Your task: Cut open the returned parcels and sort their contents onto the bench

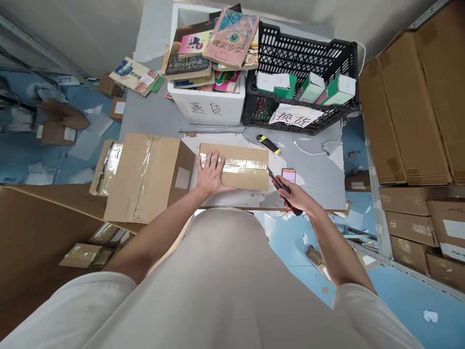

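A taped brown cardboard box (247, 178) lies on the table in front of me. My left hand (211, 175) rests flat on its left end, fingers spread. In my right hand (293, 194) is a black and red utility knife (281, 185), its tip at the right end of the box beside the clear tape. Whether the blade has entered the tape I cannot tell. Behind the box lies a yellow and black utility knife (269, 144). A small phone-like device (289, 175) with a lit screen lies close to my right hand.
A larger taped carton (145, 179) stands at the left. At the back are a white bin (203, 109) heaped with books and a black crate (307, 43) holding small boxes. A white cable (312, 152) trails at the right. Cartons (407, 228) fill the shelf at right.
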`<state>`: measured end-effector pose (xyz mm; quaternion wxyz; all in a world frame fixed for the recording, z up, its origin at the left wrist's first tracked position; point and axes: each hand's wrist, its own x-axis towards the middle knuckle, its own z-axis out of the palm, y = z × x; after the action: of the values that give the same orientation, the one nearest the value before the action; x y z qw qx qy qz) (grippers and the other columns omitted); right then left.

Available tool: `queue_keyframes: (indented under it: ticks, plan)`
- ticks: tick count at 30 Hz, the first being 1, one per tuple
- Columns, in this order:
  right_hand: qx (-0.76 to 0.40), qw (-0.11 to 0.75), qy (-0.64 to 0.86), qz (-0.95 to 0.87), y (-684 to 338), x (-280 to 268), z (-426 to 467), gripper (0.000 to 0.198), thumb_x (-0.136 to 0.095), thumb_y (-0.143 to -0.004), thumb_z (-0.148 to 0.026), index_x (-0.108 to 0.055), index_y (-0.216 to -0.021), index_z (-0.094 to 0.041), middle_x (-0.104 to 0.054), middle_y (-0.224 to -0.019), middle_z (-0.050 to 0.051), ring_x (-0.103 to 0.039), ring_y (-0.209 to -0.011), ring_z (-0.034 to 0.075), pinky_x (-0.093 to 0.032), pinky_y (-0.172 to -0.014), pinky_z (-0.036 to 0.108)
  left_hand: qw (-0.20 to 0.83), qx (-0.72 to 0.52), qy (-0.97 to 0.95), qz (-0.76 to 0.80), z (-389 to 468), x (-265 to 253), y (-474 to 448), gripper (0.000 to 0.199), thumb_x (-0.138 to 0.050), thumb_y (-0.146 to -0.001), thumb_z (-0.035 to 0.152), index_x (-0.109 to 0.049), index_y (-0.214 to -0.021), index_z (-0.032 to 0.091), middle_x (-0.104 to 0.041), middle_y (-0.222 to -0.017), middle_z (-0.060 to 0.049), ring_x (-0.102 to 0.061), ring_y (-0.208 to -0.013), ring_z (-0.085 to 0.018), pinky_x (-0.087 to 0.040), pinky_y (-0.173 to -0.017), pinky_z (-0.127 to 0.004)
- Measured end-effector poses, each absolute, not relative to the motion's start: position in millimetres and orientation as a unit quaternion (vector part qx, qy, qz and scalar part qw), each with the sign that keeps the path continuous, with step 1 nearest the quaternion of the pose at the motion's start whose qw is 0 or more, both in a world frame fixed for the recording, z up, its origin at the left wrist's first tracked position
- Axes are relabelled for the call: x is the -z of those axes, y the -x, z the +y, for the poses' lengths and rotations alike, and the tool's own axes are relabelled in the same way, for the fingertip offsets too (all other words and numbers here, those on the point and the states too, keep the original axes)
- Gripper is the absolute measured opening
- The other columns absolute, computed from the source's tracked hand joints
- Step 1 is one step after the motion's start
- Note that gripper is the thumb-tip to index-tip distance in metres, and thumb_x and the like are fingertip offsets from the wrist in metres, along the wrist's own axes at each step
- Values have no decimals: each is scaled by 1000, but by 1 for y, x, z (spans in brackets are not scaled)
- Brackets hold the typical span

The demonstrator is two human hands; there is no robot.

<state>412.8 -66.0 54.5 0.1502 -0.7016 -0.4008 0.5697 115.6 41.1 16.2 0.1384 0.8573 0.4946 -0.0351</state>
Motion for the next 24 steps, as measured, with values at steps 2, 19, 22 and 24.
queue_keyframes:
  ticks: [2,19,22,24]
  plan:
    - [-561,158,709,-397,-407,-53,-70,65,-55,-89,-27,-32,-150,-28,-53,-60,-6,-52,-39,9,-45,-38,20,137,33,-859,492,41,-16,-117,114,-50,-66,81,-21,-152,12,-11,-160,-21,-6,-146,-43,1,-111,-66]
    - [-558,252,696,-376,-398,-40,-110,72,-53,-88,-34,-21,-152,-28,-52,-64,-8,-54,-41,10,-47,-39,22,131,17,-855,501,38,-15,-124,115,-52,-65,79,-21,-152,10,-12,-160,-22,-5,-146,-44,0,-110,-68]
    - [-566,263,688,-372,-398,-39,-115,74,-54,-87,-36,-20,-152,-26,-51,-63,-8,-54,-41,10,-46,-39,23,133,16,-859,495,38,-15,-123,114,-51,-66,79,-22,-152,10,-12,-159,-22,-5,-146,-43,0,-111,-67]
    - [-555,288,691,-362,-391,-36,-115,75,-54,-87,-38,-19,-152,-26,-50,-63,-9,-53,-39,10,-47,-39,23,132,15,-859,495,37,-16,-123,112,-50,-67,78,-21,-152,10,-13,-159,-22,-5,-146,-43,0,-111,-67]
